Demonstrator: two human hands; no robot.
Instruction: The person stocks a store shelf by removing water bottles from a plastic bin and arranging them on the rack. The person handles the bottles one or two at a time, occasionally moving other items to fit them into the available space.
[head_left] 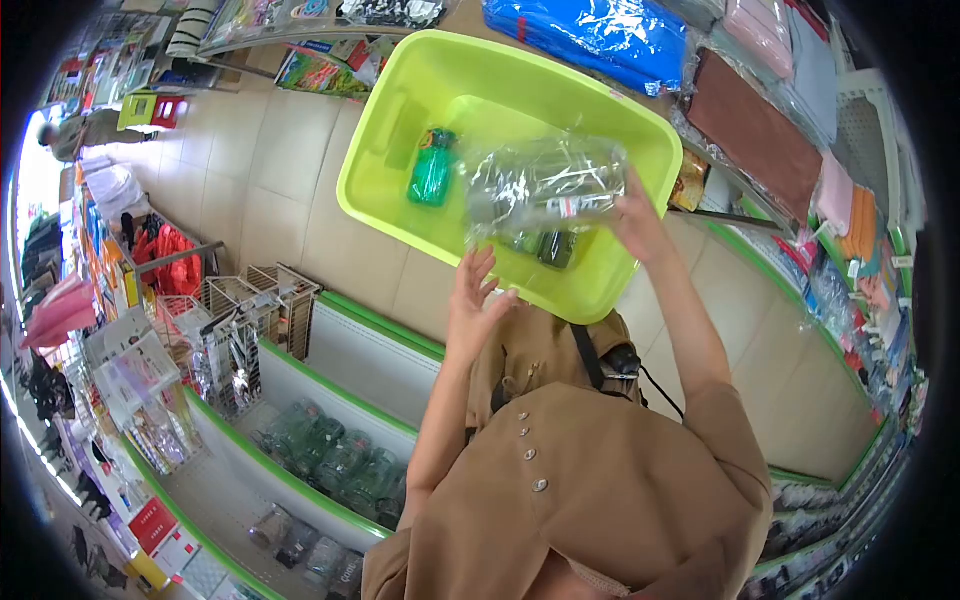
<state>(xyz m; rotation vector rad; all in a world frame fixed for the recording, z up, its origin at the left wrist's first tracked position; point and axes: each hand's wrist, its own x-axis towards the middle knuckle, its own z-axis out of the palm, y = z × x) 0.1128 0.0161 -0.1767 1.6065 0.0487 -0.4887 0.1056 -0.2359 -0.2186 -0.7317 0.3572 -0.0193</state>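
My right hand [637, 217] grips one end of a clear, plastic-wrapped bottle [550, 182], held over a lime-green tub [393, 212]. The wrapping is slightly blurred. My left hand [478, 300] is at the tub's near edge, fingers apart and holding nothing, just below the bottle's other end. Inside the tub, a green bottle [432, 170] with an orange loop at its top lies at the left. A dark bottle [556, 248] lies near the front wall, partly hidden under the wrapped one.
White shelves with green edges [350, 310] stand at the lower left, holding several clear bottles [345, 462]. Wire baskets [262, 310] are beside them. Packaged cloths [755, 135] lie at the upper right. A person [85, 133] is far off at the upper left.
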